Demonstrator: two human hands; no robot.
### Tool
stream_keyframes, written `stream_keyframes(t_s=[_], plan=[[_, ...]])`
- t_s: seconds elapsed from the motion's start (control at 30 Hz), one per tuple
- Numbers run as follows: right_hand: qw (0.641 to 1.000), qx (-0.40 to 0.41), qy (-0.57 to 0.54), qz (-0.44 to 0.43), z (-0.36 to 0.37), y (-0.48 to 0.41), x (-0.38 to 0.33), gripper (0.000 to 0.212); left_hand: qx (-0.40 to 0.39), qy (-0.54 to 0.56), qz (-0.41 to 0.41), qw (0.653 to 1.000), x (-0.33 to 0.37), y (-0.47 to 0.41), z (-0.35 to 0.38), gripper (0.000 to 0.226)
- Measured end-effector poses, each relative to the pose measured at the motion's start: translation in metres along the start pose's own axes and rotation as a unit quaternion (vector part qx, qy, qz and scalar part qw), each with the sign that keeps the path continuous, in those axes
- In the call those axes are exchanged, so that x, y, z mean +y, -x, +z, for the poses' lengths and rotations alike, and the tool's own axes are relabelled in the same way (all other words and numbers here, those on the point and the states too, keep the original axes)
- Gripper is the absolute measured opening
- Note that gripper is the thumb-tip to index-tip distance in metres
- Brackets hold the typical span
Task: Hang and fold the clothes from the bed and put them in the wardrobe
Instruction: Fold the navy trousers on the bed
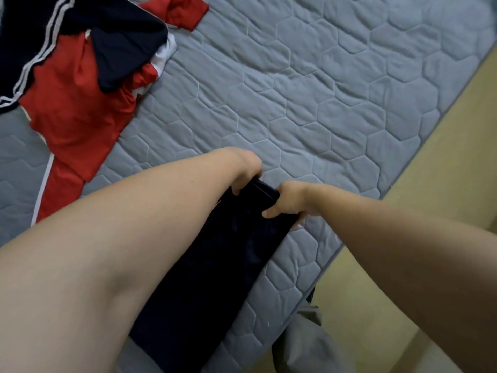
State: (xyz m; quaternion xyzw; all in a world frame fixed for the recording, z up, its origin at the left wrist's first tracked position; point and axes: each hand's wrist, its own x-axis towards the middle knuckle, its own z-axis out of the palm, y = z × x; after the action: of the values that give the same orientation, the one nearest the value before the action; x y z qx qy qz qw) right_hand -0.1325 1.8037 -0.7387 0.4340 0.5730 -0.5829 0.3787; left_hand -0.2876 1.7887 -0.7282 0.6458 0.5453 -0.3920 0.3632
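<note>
A dark navy garment [215, 265] lies stretched in a long strip on the grey quilted bed [309, 90], near its front edge. My left hand [246, 170] grips the far left corner of the garment's end. My right hand [286, 201] pinches the far right corner of the same end, thumb on top. A pile of clothes lies at the bed's upper left: a red garment with white trim [75, 117] and a navy garment with white stripes [80, 28]. My left forearm hides part of the dark garment.
A small red piece of clothing [180, 10] lies at the top of the bed. Beige floor [443, 170] runs along the bed's right edge. My grey trouser leg [304, 343] shows beside the bed at the bottom.
</note>
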Motion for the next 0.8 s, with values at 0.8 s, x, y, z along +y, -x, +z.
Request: stream_keyframes(t_s=[0.8], plan=[[0.829,0.433,0.287,-0.208,0.146,0.083,-0.032,0.034,0.543,0.036,0.040,0.838,-0.030,0.126,0.130,0.024]])
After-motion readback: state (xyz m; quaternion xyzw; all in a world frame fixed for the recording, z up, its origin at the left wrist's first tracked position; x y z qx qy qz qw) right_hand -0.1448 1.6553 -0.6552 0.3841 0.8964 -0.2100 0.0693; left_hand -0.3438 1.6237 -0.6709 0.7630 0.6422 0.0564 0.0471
